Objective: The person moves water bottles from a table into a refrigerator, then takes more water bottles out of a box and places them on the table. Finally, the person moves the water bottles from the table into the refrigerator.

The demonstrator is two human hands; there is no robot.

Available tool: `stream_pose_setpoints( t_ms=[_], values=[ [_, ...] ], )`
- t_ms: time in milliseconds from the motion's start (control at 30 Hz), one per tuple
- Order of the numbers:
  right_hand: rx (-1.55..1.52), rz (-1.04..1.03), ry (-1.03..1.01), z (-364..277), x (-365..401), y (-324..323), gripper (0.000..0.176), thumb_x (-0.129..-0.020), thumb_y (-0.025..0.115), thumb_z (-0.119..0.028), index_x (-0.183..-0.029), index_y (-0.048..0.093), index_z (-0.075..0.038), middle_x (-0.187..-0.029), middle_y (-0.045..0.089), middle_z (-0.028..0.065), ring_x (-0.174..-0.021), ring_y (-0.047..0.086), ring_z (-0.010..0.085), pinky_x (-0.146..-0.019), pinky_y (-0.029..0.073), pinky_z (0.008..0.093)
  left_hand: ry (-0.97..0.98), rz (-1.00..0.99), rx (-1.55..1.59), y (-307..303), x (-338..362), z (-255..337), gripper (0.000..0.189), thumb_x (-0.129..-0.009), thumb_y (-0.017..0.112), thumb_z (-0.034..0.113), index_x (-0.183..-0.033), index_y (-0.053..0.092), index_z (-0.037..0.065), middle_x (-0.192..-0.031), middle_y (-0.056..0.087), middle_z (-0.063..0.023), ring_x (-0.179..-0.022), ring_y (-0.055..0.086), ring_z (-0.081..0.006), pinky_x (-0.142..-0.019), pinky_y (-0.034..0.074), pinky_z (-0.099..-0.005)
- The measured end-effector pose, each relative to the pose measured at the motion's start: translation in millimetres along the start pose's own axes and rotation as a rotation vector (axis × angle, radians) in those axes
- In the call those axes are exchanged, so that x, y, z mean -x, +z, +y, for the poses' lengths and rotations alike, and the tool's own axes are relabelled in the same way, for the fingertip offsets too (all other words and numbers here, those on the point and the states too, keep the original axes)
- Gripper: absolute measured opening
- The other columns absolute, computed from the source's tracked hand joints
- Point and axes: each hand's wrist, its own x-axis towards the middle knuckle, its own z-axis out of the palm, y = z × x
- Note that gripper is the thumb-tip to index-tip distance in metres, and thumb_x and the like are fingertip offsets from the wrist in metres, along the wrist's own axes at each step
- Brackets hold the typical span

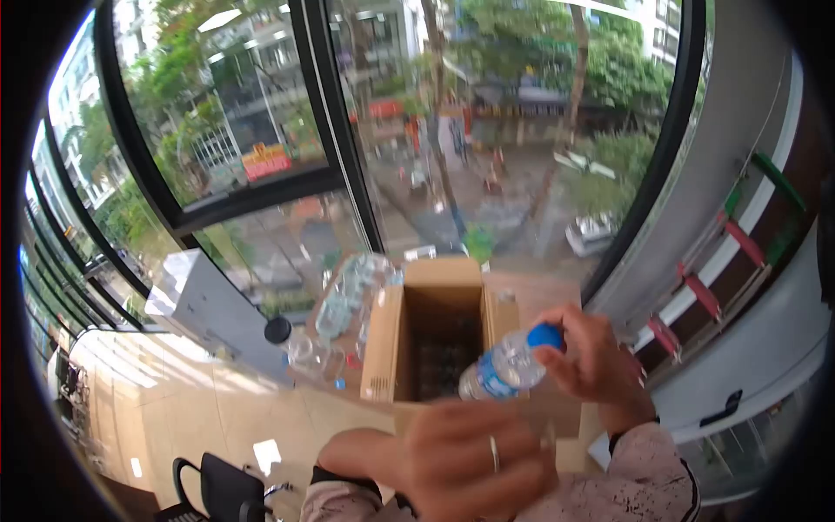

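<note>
My right hand (593, 358) is closed round the blue cap end of a clear plastic bottle (513, 364) with a blue label. The bottle is tilted, its base over the right side of an open cardboard box (383, 344). Inside the box, dim bottle shapes (439, 361) show in shadow. My left hand (478, 457), with a ring on one finger, is close to the camera in front of the box. Its fingers are curled and slightly blurred; what they hold, if anything, is hidden.
Left of the box, several clear plastic bottles (344, 300) lie on the table, and a clear container with a black lid (277, 330) stands at its edge. A white cabinet (209, 304) and an office chair (230, 491) are at left. Large windows (487, 130) rise behind.
</note>
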Motion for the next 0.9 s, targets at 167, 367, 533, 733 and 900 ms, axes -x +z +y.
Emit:
stream_pose_setpoints(
  t_ms=[167,367,533,733,900],
  values=[
    [-0.086,0.071,0.079,-3,-17,22,0.027,-0.087,0.063,-0.027,-0.09,0.056,-0.001,-0.064,0.054,0.0066,-0.052,0.051,0.0146,-0.049,0.041,0.0274,-0.652,-0.036,-0.062,23,68,-42,0.059,-0.057,0.086,0.022,-0.105,0.057,0.001,-0.103,0.057,-0.0136,-0.088,0.058,-0.0258,-0.073,0.05,-0.0362],
    [-0.211,0.097,0.305,29,-38,72,0.028,-0.089,0.06,-0.026,-0.087,0.056,0.001,-0.059,0.054,0.0069,-0.049,0.048,0.0136,-0.047,0.036,0.0282,-1.101,0.082,0.221,35,156,-72,0.069,-0.059,0.087,0.014,-0.117,0.051,-0.001,-0.106,0.061,-0.0119,-0.096,0.06,-0.0154,-0.084,0.048,-0.0287],
    [0.171,0.033,0.069,34,-54,80,0.031,-0.085,0.063,-0.026,-0.102,0.054,0.0,-0.095,0.06,0.0171,-0.079,0.061,0.0243,-0.068,0.047,0.0367,-1.291,0.037,0.333,7,163,-80,0.043,-0.066,0.078,0.006,-0.104,0.06,-0.005,-0.091,0.067,-0.0083,-0.083,0.063,-0.0124,-0.077,0.05,-0.0274],
    [0.524,-0.789,-0.37,20,-50,116,0.048,-0.072,0.069,-0.02,-0.113,0.052,-0.002,-0.106,0.056,0.0133,-0.107,0.054,0.028,-0.092,0.042,0.0405,-1.498,-0.194,0.787,-16,177,-105,0.033,-0.069,0.078,0.015,-0.094,0.066,-0.004,-0.078,0.066,-0.004,-0.068,0.061,-0.0078,-0.062,0.05,-0.0235],
    [0.464,-0.95,-0.181,31,-70,125,0.048,-0.066,0.072,-0.02,-0.106,0.053,-0.001,-0.094,0.058,0.0127,-0.093,0.059,0.0306,-0.078,0.047,0.0419,-1.516,-0.235,0.725,-29,188,-115,0.043,-0.078,0.071,0.011,-0.115,0.056,-0.006,-0.097,0.065,-0.0105,-0.086,0.063,-0.0135,-0.072,0.053,-0.0269]
  ],
)
